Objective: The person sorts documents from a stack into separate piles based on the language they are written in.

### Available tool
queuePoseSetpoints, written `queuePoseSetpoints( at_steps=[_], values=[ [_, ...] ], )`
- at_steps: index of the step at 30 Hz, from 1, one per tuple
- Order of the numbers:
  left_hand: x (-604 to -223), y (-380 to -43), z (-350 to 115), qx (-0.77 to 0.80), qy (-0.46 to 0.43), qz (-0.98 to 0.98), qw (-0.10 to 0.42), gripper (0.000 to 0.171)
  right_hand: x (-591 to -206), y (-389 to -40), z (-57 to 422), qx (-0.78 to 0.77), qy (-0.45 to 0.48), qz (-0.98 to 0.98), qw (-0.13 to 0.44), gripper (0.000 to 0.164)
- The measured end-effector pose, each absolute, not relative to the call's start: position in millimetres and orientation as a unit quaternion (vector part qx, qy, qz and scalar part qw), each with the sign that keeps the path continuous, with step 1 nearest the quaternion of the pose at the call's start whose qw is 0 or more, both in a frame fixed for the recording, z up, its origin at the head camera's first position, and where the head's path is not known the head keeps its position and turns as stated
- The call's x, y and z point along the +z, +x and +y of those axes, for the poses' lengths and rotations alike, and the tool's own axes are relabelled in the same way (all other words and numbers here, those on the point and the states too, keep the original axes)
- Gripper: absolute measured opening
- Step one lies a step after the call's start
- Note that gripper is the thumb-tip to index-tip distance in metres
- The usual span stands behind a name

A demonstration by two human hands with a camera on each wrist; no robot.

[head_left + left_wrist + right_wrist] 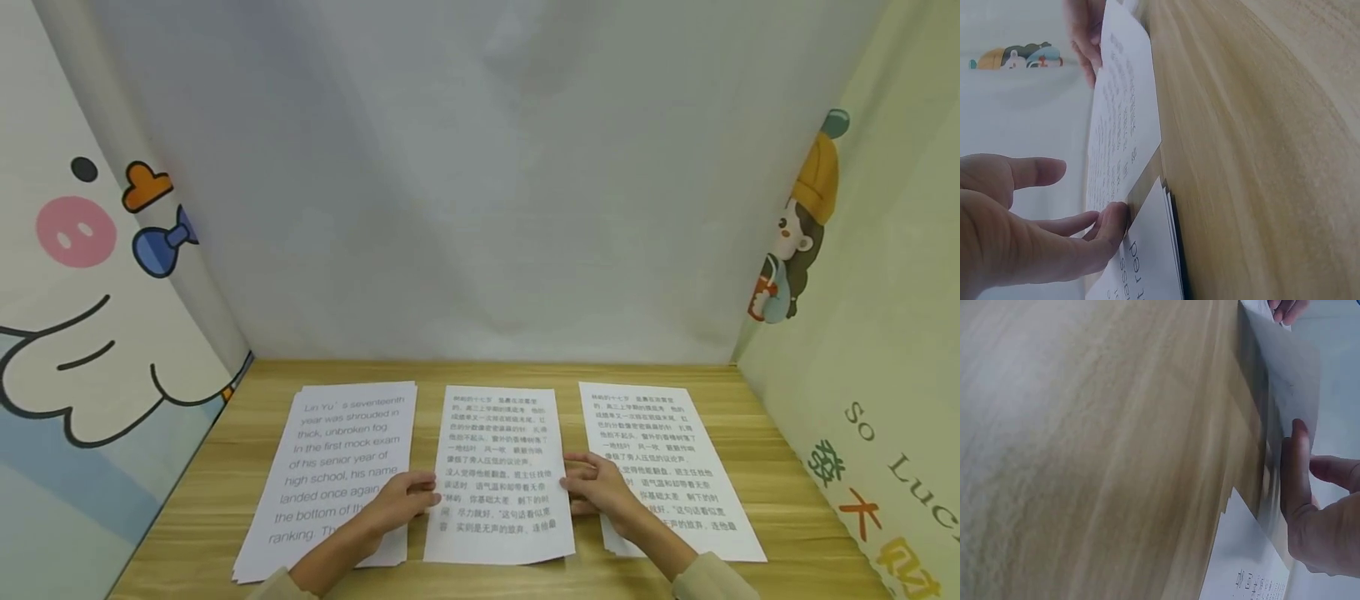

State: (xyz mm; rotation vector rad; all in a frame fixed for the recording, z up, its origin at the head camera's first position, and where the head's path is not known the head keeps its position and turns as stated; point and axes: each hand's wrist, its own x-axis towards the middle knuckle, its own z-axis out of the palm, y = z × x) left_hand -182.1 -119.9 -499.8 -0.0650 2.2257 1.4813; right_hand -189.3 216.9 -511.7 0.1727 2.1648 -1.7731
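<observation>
In the head view a printed paper sheet (498, 475) with Chinese text lies in the middle. My left hand (405, 504) is at its left edge; in the left wrist view the thumb (1041, 172) stands apart from the fingers (1113, 228), which rest low between this sheet and the left stack. My right hand (603, 492) pinches the middle sheet's right edge. From the right wrist the sheet (1291, 375) shows raised off the table, with a finger (1299, 462) under it and the thumb (1332, 470) on the other side.
An English-text paper stack (330, 467) lies left, its edges slightly uneven. On the right is a Chinese-text stack (705, 500), partly under my right hand. The wooden table (495, 373) meets a pale back wall (480, 208) and printed side walls.
</observation>
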Motion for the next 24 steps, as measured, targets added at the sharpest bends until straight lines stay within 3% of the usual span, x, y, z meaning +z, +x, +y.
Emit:
queuePoseSetpoints(
  at_steps=[10, 24],
  values=[
    [-502, -190, -120, 0.559, -0.043, 0.797, 0.224, 0.049, -503, -188, 226, -0.653, 0.061, 0.73, 0.192, 0.063],
    [-509, -194, -121, 0.597, -0.047, 0.763, 0.243, 0.05, -500, -176, 245, -0.666, 0.041, 0.706, 0.237, 0.07]
  ],
)
